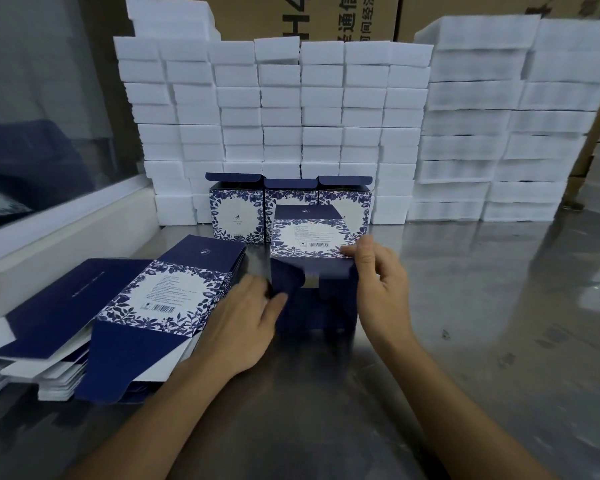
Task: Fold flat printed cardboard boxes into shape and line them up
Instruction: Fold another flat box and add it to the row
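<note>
Far left on the steel surface [465, 306]: 1 fanned pile of flat blanks [160, 299]. Left hand [246, 323], fingers curled on a navy flap of the half-formed box [312, 258] at center. Right hand [378, 271] pinches its printed panel's corner. Behind: 3 folded boxes [236, 213] in 1 row, flaps up, before white foam blocks [323, 98].

I work at a shiny metal table [482, 306] which reflects the light. Behind it, stacks of white foam blocks [319, 109] stand like a wall. Brown cartons [326, 15] with printed characters rise behind them. On my left is a glass pane [42, 109] in a white frame [66, 220].
</note>
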